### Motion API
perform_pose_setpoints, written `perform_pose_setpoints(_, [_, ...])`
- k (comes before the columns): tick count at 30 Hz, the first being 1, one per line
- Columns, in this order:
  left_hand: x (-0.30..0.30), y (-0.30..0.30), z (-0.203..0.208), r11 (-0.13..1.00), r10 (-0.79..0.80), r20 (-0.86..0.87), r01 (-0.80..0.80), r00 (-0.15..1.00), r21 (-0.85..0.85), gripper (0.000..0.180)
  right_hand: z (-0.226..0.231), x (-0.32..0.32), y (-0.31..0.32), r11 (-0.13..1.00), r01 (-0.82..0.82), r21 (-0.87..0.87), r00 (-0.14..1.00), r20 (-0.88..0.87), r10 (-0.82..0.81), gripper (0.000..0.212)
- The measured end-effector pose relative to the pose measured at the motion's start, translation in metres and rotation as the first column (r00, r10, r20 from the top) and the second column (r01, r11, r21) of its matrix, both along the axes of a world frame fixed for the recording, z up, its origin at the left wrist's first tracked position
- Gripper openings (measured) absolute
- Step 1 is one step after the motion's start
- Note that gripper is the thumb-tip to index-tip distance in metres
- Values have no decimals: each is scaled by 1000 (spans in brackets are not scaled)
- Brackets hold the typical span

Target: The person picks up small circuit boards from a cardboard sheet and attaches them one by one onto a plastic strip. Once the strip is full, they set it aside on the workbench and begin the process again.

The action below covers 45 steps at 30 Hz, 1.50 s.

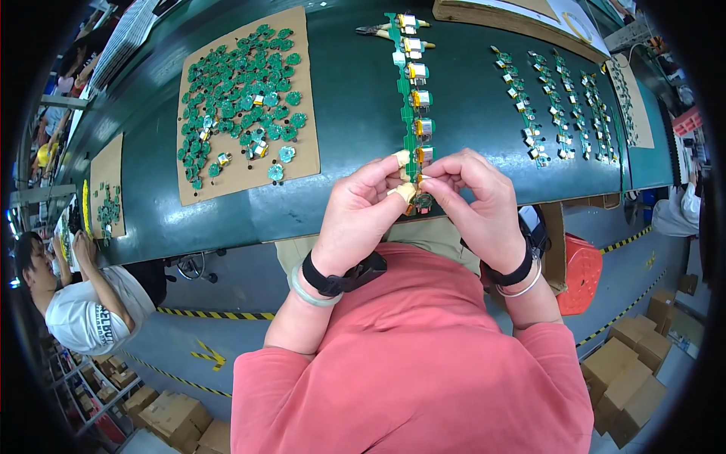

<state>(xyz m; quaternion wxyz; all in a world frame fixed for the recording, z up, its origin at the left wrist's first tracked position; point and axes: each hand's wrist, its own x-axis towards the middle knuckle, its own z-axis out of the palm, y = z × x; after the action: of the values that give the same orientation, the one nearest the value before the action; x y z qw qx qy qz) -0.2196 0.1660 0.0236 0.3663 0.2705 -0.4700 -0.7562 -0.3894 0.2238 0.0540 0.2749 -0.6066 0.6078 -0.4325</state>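
A long green circuit board strip (409, 113) runs away from me over the table, with a row of silver parts wrapped in yellow tape along its right side. My left hand (355, 216) pinches the strip's near end from the left, pale covers on its fingertips. From the right, my right hand (484, 200) closes thumb and forefinger on one of the taped parts at that same end; the fingertips hide exactly what they grip. Cutting pliers (374, 31) with pale handles lie across the strip's far end, partly hidden by it.
A cardboard sheet (302, 163) on the left carries many small round green boards. Several similar strips (558, 106) lie to the right on the green table (348, 98). A wood-edged board (522, 23) stands at the back. At far left sits a co-worker (98, 310). A red stool (581, 276) is below right.
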Motion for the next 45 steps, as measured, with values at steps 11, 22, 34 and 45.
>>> perform_pose_setpoints(11, [7, -1, -3, 970, -82, -20, 85, 996, 227, 38, -1, -1, 7, 998, -45, -41, 999, 27, 46, 14])
perform_pose_setpoints(22, [4, 0, -5, 989, -79, 31, 74, 996, 129, 38, -3, -1, 9, 955, -33, 295, 882, 458, -111, 12])
perform_pose_setpoints(34, [7, -9, -12, 897, -226, -198, 283, 954, 340, 50, -7, -2, 5, 970, 22, 244, 867, 478, -140, 11])
perform_pose_setpoints(45, [6, -13, -3, 948, -203, -145, 231, 968, 219, 51, -11, -14, 8, 933, -76, 352, 787, 595, -160, 15])
